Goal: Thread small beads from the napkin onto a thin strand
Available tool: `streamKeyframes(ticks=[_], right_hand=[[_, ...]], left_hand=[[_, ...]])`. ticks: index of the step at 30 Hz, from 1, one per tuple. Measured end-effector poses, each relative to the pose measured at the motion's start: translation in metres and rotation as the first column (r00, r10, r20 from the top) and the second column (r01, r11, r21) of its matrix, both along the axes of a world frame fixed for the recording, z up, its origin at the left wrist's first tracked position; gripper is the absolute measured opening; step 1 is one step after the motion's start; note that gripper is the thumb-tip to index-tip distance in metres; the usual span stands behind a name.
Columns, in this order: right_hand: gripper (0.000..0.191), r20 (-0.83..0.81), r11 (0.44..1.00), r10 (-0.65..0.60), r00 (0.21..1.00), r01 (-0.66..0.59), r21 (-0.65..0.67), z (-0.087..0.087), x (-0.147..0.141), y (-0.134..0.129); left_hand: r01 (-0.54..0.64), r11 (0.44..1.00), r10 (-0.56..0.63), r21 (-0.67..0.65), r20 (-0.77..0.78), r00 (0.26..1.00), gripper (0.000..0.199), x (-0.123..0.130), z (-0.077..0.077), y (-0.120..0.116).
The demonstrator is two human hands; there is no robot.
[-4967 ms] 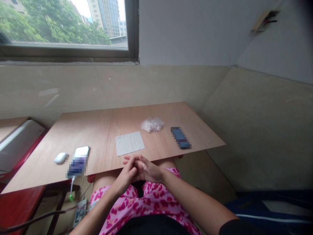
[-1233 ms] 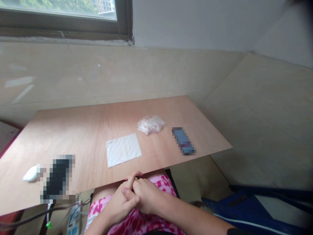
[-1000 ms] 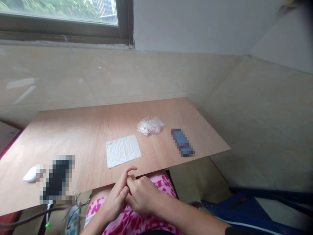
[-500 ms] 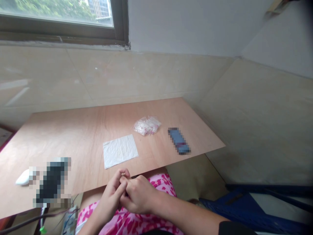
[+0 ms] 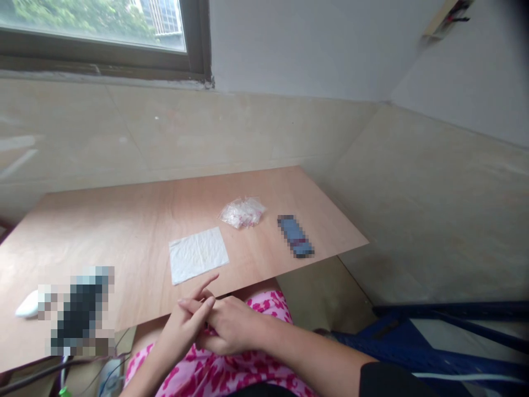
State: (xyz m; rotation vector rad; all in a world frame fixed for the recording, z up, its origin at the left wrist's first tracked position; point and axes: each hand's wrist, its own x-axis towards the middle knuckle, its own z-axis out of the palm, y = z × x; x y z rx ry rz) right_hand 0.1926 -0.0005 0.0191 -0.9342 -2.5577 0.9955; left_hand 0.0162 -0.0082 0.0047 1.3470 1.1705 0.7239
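Observation:
My left hand (image 5: 192,314) and my right hand (image 5: 229,325) are clasped together over my lap, just in front of the table's near edge. Their fingers interlock, and one finger of the left hand points up and forward. Both hands are closed on each other, and no object shows in them; some fingertips are hidden. Nearest to them on the table lies a flat white tissue (image 5: 198,255). Behind it to the right is a small heap of clear plastic bags (image 5: 243,213) with pink-red marks. Farther right lies a blurred-out, phone-shaped object (image 5: 296,236).
The wooden tabletop (image 5: 136,231) reaches back to a tiled wall under a window. At its left stand a blurred dark object (image 5: 80,311) and a white rounded item (image 5: 31,304). Cables hang below the left front edge. A blue metal frame (image 5: 413,331) is at lower right.
The left hand's raised finger has straightened, and its thumb has shifted over the right hand. The hands stay clasped. The view has swung slightly to the right.

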Motion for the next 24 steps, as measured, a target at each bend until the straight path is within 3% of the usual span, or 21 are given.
streamKeyframes(ticks=[7,13,21,24], right_hand=[[0.093,-0.146,0.987,0.051,0.988,-0.072,-0.147,0.001,0.003,0.006],[0.094,-0.292,0.969,0.097,0.952,-0.157,-0.191,0.006,0.006,0.013],[0.087,-0.403,0.929,0.061,0.913,-0.2,-0.312,0.012,0.005,0.016],[0.066,-0.451,0.855,0.013,0.893,-0.244,-0.458,0.014,0.003,0.016]], left_hand=[[-0.01,0.985,0.027,0.17,-0.098,0.995,0.049,0.0,-0.007,0.0],[-0.068,0.973,0.089,0.223,-0.087,0.992,0.046,0.007,-0.005,0.0],[-0.134,0.948,0.173,0.289,-0.11,0.979,0.045,0.004,-0.01,-0.002],[-0.127,0.923,0.194,0.363,-0.154,0.969,0.039,-0.001,-0.013,-0.002]])
